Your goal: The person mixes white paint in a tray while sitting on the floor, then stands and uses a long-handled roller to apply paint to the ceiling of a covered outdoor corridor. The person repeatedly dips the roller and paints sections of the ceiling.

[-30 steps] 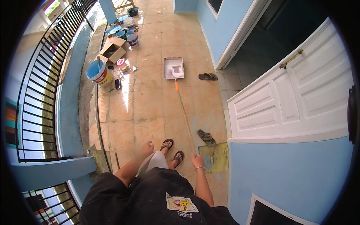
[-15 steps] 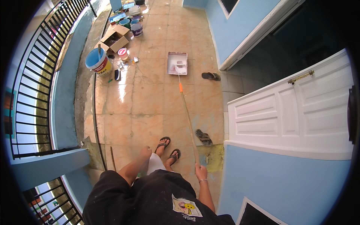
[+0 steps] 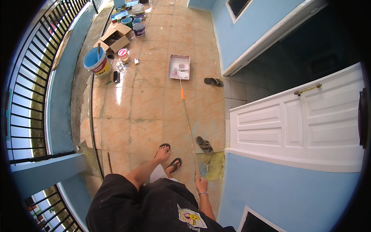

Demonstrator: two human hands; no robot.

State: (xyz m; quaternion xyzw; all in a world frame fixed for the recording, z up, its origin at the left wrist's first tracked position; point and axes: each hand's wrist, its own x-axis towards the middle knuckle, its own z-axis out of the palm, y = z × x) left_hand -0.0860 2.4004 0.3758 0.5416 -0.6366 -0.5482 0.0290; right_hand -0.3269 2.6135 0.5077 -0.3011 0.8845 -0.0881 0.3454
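My right hand (image 3: 201,184) is wrapped round the lower end of a long wooden pole. The pole belongs to a paint roller (image 3: 183,70), with an orange sleeve near its top. Its roller head rests in a rectangular paint tray (image 3: 170,68) holding whitish-pink paint, on the tiled floor ahead. My left hand (image 3: 163,154) is held out in front of me, above my left foot and partly covering it. Its fingers look loosely extended, with nothing visible in them.
Loose sandals (image 3: 204,145) lie beside the pole. At the left stand a large paint bucket (image 3: 101,67), a cardboard box (image 3: 123,43), a small tub (image 3: 123,54) and several pots. A white door (image 3: 286,120) stands ajar at the right. Black railing (image 3: 29,96) lines the left.
My left hand has swung forward and to the right, over my left foot. My right hand and the pole shift slightly left and down in view; the roller head stays in the tray.
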